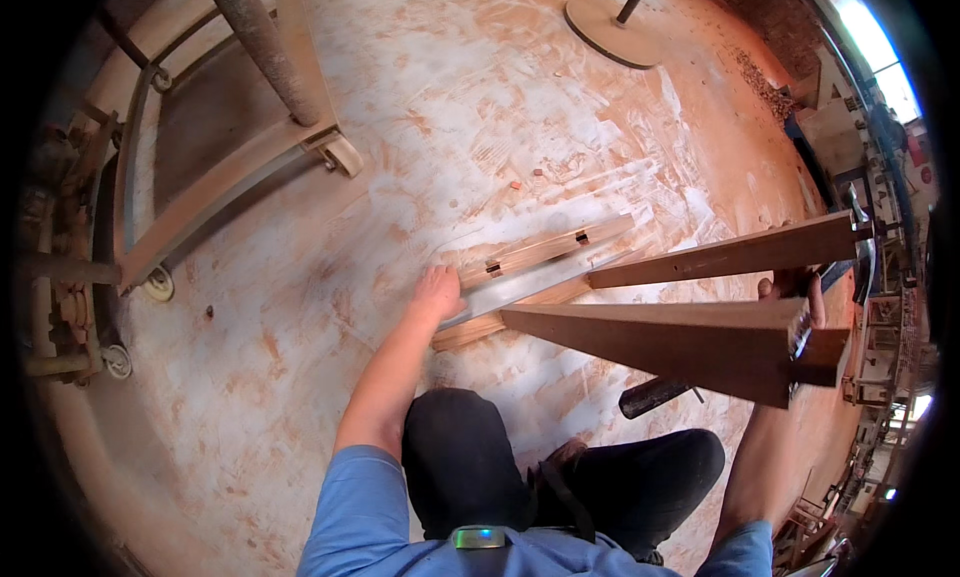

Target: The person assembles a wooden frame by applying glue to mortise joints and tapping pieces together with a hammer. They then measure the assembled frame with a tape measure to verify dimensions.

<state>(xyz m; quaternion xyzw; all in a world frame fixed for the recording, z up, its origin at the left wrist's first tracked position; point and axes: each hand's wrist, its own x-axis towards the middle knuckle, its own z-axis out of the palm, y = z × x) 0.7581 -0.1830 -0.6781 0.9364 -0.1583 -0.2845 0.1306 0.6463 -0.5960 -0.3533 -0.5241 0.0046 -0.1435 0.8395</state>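
Note:
My left hand (437, 293) presses down on the near left end of a wooden rail (540, 252) with dark slots, lying on the floor; its fingers lie over the end. Beside that rail runs a pale, flat strip (515, 287) along another light wooden piece (470, 332). Two brown wooden beams rise from there to the right, a far beam (730, 252) and a near beam (660, 342). Behind their raised ends, my right hand (815, 299) is closed around the dark handle of what looks like a hammer (866, 262) with a shiny metal head. The near beam partly hides this hand.
A wheeled wooden frame (215, 202) stands at the left. A round base with a post (612, 32) is at the far side. Small wood bits (516, 185) lie on the dusty floor. A dark rounded object (652, 397) sits under the near beam; cluttered shelves line the right.

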